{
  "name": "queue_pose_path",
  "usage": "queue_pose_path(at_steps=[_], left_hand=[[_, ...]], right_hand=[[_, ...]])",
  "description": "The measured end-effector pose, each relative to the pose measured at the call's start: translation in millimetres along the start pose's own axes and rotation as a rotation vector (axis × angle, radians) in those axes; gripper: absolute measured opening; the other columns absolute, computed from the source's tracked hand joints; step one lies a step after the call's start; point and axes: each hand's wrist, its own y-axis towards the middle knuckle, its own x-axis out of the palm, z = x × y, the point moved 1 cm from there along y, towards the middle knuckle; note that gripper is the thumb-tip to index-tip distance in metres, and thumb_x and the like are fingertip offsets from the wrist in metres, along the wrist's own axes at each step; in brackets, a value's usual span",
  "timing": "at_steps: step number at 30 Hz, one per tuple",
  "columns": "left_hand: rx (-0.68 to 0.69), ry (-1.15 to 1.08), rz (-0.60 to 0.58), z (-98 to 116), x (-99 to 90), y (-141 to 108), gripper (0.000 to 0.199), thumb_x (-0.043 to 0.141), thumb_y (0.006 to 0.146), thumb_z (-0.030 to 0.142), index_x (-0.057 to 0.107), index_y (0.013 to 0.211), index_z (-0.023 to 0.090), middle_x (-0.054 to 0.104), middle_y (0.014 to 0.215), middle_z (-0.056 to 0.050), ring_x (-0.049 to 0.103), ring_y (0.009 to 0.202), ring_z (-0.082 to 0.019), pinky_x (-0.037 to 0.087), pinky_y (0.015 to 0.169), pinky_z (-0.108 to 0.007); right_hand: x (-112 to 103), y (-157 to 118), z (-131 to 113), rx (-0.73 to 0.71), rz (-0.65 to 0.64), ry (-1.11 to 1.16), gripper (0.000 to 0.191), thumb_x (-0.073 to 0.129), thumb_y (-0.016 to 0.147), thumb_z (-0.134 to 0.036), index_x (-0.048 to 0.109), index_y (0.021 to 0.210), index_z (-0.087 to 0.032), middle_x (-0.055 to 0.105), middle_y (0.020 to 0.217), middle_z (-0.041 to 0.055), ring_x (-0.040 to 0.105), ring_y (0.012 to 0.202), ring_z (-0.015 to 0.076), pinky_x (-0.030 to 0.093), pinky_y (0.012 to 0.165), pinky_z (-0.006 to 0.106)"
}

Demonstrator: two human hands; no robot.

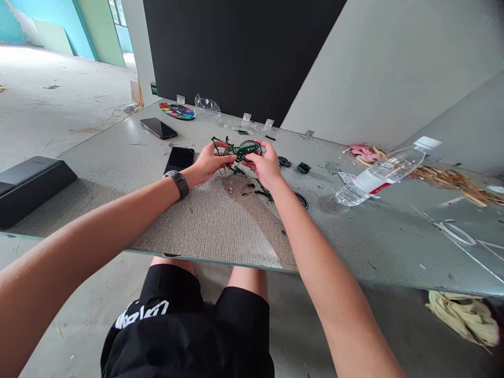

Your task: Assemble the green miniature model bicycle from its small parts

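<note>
Just above the tabletop, both my hands hold a green model bicycle (232, 149) with one black wheel (251, 147) at its right end. The fingers of my left hand (207, 164) are closed on the frame's left part, and a dark watch sits on that wrist. My right hand (268, 167) pinches the bicycle by the wheel end. Below them lie small loose parts and a green frame piece (264, 192), partly hidden by my right arm. Black model wheels (284, 161) and a small dark green part (303, 168) rest to the right.
Two phones, one dark (158, 128) and one black (180, 157), lie to the left. A paint palette (177, 111) and clear plastic packaging (207, 106) are at the back. At right, a water bottle (374, 181) leans over. A black case (35, 184) stands at far left.
</note>
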Motion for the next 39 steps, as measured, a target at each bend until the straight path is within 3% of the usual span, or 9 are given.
queue_pose_path(at_steps=[6, 15, 22, 28, 31, 34, 39], left_hand=[[0.032, 0.006, 0.045, 2.5, 1.6, -0.2, 0.033, 0.070, 0.083, -0.002, 0.052, 0.101, 0.017, 0.067, 0.075, 0.000, 0.063, 0.063, -0.010, 0.049, 0.071, -0.028], [0.148, 0.015, 0.107, 5.0, -0.8, 4.0, 0.035, 0.068, 0.080, -0.003, 0.049, 0.099, 0.020, 0.066, 0.078, 0.001, 0.059, 0.062, -0.008, 0.049, 0.068, -0.026], [0.158, 0.052, 0.095, 7.1, 0.2, 1.4, 0.035, 0.067, 0.081, -0.003, 0.048, 0.098, 0.021, 0.065, 0.077, 0.003, 0.058, 0.059, -0.008, 0.049, 0.064, -0.026], [0.093, -0.008, 0.104, 7.9, 1.2, 0.3, 0.033, 0.067, 0.083, -0.002, 0.048, 0.098, 0.020, 0.064, 0.076, 0.002, 0.059, 0.059, -0.009, 0.049, 0.063, -0.026], [0.053, -0.034, 0.099, 8.6, 1.9, -0.6, 0.031, 0.066, 0.085, -0.002, 0.048, 0.097, 0.020, 0.063, 0.071, 0.002, 0.060, 0.059, -0.009, 0.047, 0.062, -0.026], [0.020, -0.047, 0.069, 9.1, 2.1, -1.7, 0.031, 0.066, 0.085, -0.003, 0.049, 0.096, 0.020, 0.062, 0.068, 0.003, 0.060, 0.058, -0.010, 0.047, 0.063, -0.026], [-0.014, -0.077, -0.016, 7.9, 2.2, -2.4, 0.030, 0.066, 0.085, -0.003, 0.050, 0.097, 0.019, 0.066, 0.076, 0.000, 0.063, 0.061, -0.011, 0.050, 0.069, -0.028]], right_hand=[[-2.6, 1.6, -0.8, 0.005, -0.024, -0.010, 0.053, 0.065, 0.078, -0.014, 0.053, 0.127, -0.031, 0.067, 0.105, 0.0027, 0.069, 0.097, 0.0206, 0.065, 0.086, 0.041], [-5.1, 2.3, 2.2, 0.112, -0.116, -0.096, 0.047, 0.060, 0.077, -0.010, 0.063, 0.122, -0.023, 0.069, 0.100, 0.0049, 0.070, 0.090, 0.0210, 0.064, 0.083, 0.044], [-11.8, -5.0, -3.7, -0.060, -0.084, -0.777, 0.050, 0.066, 0.074, -0.011, 0.065, 0.124, -0.019, 0.073, 0.110, 0.0101, 0.069, 0.097, 0.0261, 0.055, 0.092, 0.045], [-10.9, -12.8, -8.7, -0.161, -0.106, -0.989, 0.044, 0.062, 0.081, -0.014, 0.065, 0.125, -0.015, 0.073, 0.117, 0.0164, 0.068, 0.107, 0.0302, 0.052, 0.095, 0.044], [-10.2, -11.7, -10.0, -0.220, -0.083, -0.971, 0.038, 0.059, 0.086, -0.015, 0.066, 0.123, -0.015, 0.072, 0.122, 0.0177, 0.067, 0.113, 0.0308, 0.051, 0.098, 0.046], [-7.0, -10.5, -12.2, -0.298, -0.065, -0.794, 0.030, 0.054, 0.095, -0.022, 0.066, 0.122, -0.017, 0.074, 0.120, 0.0145, 0.068, 0.114, 0.0267, 0.051, 0.102, 0.044], [0.3, -9.2, -11.9, -0.265, -0.120, -0.511, 0.027, 0.065, 0.092, -0.029, 0.068, 0.116, -0.020, 0.078, 0.103, 0.0098, 0.073, 0.096, 0.0234, 0.056, 0.096, 0.042]])
